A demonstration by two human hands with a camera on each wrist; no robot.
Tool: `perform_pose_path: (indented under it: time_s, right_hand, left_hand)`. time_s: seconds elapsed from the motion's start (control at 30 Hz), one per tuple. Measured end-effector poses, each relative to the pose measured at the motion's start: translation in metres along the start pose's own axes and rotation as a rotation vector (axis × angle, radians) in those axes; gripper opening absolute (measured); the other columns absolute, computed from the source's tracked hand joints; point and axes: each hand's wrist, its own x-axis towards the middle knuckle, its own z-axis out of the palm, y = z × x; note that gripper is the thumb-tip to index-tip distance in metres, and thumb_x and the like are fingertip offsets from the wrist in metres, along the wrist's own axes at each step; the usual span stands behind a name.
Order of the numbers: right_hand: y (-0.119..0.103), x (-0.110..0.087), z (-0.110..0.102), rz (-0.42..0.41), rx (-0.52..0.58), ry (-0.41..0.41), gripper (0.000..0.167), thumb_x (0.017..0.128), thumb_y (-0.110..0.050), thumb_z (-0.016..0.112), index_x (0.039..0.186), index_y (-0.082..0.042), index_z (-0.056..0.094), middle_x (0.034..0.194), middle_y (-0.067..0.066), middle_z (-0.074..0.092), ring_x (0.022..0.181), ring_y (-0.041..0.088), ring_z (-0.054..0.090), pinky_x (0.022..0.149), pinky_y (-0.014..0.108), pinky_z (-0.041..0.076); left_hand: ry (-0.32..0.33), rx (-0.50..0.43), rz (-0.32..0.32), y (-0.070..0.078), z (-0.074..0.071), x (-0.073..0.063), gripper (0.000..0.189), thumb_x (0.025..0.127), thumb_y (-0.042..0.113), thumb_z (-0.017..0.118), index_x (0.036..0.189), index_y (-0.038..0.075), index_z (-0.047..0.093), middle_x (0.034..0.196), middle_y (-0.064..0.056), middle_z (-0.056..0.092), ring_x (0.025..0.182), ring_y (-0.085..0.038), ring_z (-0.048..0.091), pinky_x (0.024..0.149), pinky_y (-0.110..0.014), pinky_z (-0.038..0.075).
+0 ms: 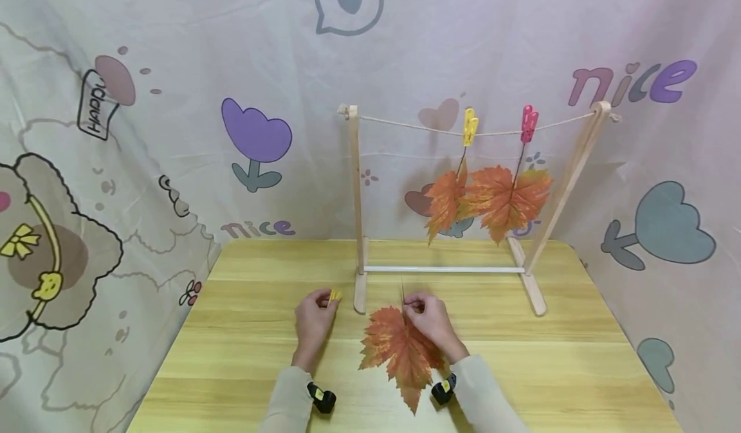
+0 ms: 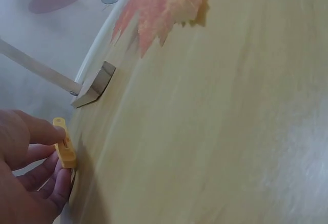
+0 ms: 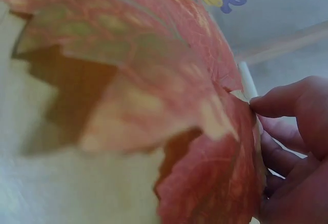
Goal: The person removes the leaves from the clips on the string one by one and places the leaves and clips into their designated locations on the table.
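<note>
My left hand [image 1: 314,320] pinches a yellow clothespin [image 2: 65,144] between thumb and fingers, left of the wooden rack's near foot. With my right hand [image 1: 429,320] I pinch the thin stem of an orange-red maple leaf [image 1: 399,356], stem pointing away from me and blade toward me. In the right wrist view the leaf [image 3: 205,106] fills much of the picture, with the fingertips at its edge. Two more leaves hang from the rack's string [image 1: 413,125]: one under a yellow clothespin [image 1: 470,127], the other [image 1: 506,198] under a pink clothespin [image 1: 529,124].
The wooden rack [image 1: 356,195] stands on the far half of the wood-grain table [image 1: 243,356], with a white rod [image 1: 440,269] low between its posts. A printed curtain [image 1: 173,66] hangs behind and at both sides. Black wrist cameras sit on both wrists.
</note>
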Motion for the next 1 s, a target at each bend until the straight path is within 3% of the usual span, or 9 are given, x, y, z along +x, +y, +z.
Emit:
perform_pose_path:
  time_s: [0.37, 0.63, 0.8, 1.0]
  right_hand:
    - [-0.004, 0.001, 0.007, 0.015, -0.065, 0.050, 0.010, 0.086, -0.001, 0.073, 0.096, -0.004, 0.075, 0.083, 0.001, 0.071, 0.076, 0.015, 0.065, 0.067, 0.028, 0.054]
    - [-0.009, 0.009, 0.004, 0.143, -0.060, 0.094, 0.011, 0.085, -0.007, 0.075, 0.096, -0.005, 0.078, 0.083, 0.003, 0.073, 0.076, 0.016, 0.067, 0.068, 0.035, 0.056]
    - [-0.012, 0.012, 0.005, 0.183, -0.095, 0.100, 0.010, 0.086, -0.009, 0.075, 0.096, -0.007, 0.077, 0.081, 0.001, 0.072, 0.074, 0.015, 0.066, 0.067, 0.035, 0.055]
    - [-0.014, 0.012, 0.005, 0.166, -0.137, 0.093, 0.009, 0.087, -0.010, 0.074, 0.096, -0.009, 0.076, 0.082, -0.001, 0.072, 0.074, 0.016, 0.066, 0.068, 0.038, 0.055]
  left_hand:
    - [0.035, 0.042, 0.011, -0.004, 0.009, 0.000, 0.018, 0.082, 0.007, 0.084, 0.098, 0.002, 0.078, 0.084, -0.007, 0.072, 0.075, -0.020, 0.065, 0.063, -0.033, 0.051]
    - [0.075, 0.032, 0.025, -0.001, 0.013, -0.003, 0.018, 0.081, 0.005, 0.085, 0.097, 0.003, 0.077, 0.083, -0.007, 0.071, 0.075, -0.022, 0.065, 0.062, -0.035, 0.051]
    - [0.090, 0.030, 0.031, -0.001, 0.014, -0.004, 0.019, 0.080, 0.004, 0.085, 0.097, 0.002, 0.077, 0.083, -0.008, 0.071, 0.076, -0.022, 0.065, 0.062, -0.035, 0.051]
    - [0.104, 0.030, 0.047, -0.002, 0.014, -0.006, 0.020, 0.080, 0.004, 0.086, 0.097, 0.002, 0.077, 0.084, -0.009, 0.071, 0.076, -0.023, 0.066, 0.062, -0.036, 0.052]
